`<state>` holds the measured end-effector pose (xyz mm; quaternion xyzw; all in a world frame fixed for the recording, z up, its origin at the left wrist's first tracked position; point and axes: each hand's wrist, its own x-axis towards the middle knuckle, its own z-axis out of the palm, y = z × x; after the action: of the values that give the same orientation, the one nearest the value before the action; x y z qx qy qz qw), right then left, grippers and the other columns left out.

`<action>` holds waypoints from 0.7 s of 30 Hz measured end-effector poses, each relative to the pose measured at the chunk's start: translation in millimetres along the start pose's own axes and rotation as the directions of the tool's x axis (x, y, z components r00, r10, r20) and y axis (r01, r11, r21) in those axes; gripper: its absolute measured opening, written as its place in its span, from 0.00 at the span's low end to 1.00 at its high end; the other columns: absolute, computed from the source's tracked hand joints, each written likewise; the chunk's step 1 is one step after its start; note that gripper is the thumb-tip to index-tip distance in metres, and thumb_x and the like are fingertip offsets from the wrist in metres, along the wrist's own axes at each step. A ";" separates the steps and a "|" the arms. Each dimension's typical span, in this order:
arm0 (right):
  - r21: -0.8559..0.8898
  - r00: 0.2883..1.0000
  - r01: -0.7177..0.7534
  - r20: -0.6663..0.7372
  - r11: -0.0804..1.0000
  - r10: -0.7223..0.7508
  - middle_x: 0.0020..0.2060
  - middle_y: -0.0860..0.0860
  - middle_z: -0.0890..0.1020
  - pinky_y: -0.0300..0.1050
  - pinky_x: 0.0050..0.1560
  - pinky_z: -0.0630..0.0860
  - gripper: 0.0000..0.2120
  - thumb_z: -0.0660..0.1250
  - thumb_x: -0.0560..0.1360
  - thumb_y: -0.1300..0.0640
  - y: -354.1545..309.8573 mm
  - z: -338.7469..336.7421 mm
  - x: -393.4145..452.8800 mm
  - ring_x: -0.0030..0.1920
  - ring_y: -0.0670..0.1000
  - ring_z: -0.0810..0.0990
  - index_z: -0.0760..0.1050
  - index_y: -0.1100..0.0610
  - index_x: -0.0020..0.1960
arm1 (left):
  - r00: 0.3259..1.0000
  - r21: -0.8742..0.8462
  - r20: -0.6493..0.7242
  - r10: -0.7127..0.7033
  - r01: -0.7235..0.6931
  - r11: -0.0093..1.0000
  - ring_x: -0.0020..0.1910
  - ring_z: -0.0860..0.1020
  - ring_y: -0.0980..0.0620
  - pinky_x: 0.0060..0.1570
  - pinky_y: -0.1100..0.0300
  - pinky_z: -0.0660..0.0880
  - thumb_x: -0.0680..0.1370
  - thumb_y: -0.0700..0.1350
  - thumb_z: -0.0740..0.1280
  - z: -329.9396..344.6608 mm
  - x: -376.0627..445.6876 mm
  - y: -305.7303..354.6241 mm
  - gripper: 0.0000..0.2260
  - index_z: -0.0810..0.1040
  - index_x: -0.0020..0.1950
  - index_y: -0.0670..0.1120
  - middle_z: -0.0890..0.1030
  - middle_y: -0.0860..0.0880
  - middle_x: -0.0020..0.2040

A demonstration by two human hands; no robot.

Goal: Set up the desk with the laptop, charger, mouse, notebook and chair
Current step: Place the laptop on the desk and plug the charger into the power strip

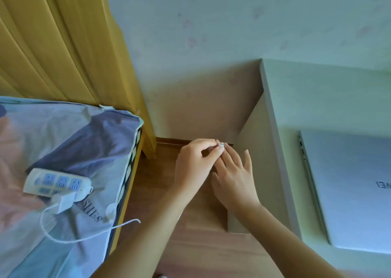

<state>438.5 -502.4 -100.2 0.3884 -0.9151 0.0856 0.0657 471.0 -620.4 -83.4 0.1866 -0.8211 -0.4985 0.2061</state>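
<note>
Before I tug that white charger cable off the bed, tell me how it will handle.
The white charger cable probably handles floppy: it lies in a loose loop on the bedding. It looks thin, so likely light. Its white adapter sits in the power strip, which rests loose on the bedding, so a tug may drag the strip along.

Soft daylight, slight blur, wide-angle warp

I count one laptop [351, 191] right of my fingers [213, 145]. Left of them: one power strip [57, 182], one charger [63, 202], one cable [69, 238].
</note>
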 end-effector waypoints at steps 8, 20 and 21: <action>0.015 0.999 0.001 -0.035 1.000 0.000 0.70 0.51 0.69 0.65 0.68 0.59 0.27 0.63 0.73 0.59 66.5 -39.1 -14.4 0.71 0.54 0.65 0.64 0.51 0.71 | 0.999 -0.066 0.020 -0.035 0.036 0.997 0.47 0.80 0.59 0.48 0.60 0.78 0.79 0.50 0.64 64.0 10.6 59.2 0.05 0.78 0.48 0.53 0.82 0.56 0.44; 0.059 0.977 -0.209 -0.023 0.976 0.211 0.69 0.52 0.70 0.66 0.71 0.49 0.32 0.59 0.74 0.42 208.0 -60.0 -15.1 0.71 0.54 0.63 0.54 0.49 0.75 | 0.979 0.097 0.162 0.124 -0.141 0.985 0.45 0.79 0.48 0.48 0.52 0.77 0.78 0.39 0.66 155.1 30.3 65.7 0.11 0.82 0.59 0.47 0.82 0.46 0.44; 0.080 0.974 -0.224 0.019 0.971 0.224 0.71 0.51 0.67 0.65 0.71 0.46 0.34 0.59 0.75 0.41 212.1 -58.9 -13.1 0.73 0.52 0.60 0.50 0.47 0.76 | 0.976 0.110 0.163 0.142 -0.161 0.981 0.44 0.80 0.48 0.47 0.52 0.77 0.77 0.39 0.68 159.6 31.7 64.2 0.11 0.82 0.58 0.46 0.83 0.46 0.43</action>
<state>297.6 -335.9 -67.5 0.2855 -0.9492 0.1277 0.0351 354.1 -490.4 -87.9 0.0963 -0.8755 -0.4430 0.1675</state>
